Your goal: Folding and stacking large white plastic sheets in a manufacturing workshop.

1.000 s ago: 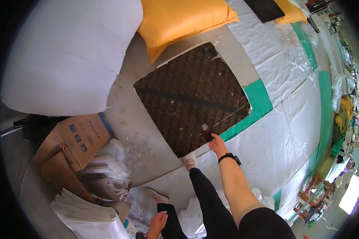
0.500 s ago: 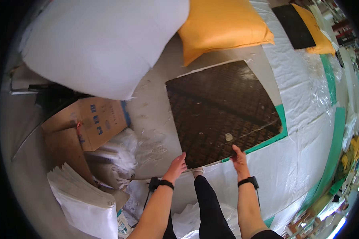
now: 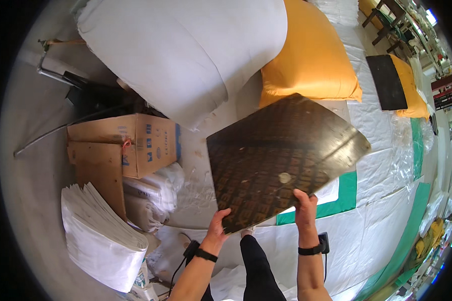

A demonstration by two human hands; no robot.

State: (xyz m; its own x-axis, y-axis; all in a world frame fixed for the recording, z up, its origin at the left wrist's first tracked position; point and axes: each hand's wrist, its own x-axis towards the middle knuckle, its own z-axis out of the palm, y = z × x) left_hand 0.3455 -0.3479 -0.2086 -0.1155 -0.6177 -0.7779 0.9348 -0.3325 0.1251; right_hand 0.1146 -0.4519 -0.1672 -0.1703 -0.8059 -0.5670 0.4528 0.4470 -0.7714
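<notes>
A dark brown, glossy board [image 3: 271,160] with faint printing and a pale round spot is raised and tilted in front of me. My left hand [image 3: 219,224] grips its near left corner, thumb on top. On the near right edge my right hand [image 3: 305,203] is closed round the board, thumb on the upper face. The undersides of both hands' grips are hidden by the board. Beneath its right part shows a white sheet with a green border [image 3: 344,193], lying on the floor covering.
A big white stuffed sack [image 3: 181,45] and a yellow stuffed sack [image 3: 306,60] stand beyond the board. To the left are a cardboard box [image 3: 153,145] and a folded white stack [image 3: 100,236]. A black panel [image 3: 386,83] leans on another yellow sack [image 3: 412,85] at far right.
The board has come up off the floor and tilted, exposing more of the green-bordered sheet under it. Both hands have stayed on its near edge, and my view has shifted.
</notes>
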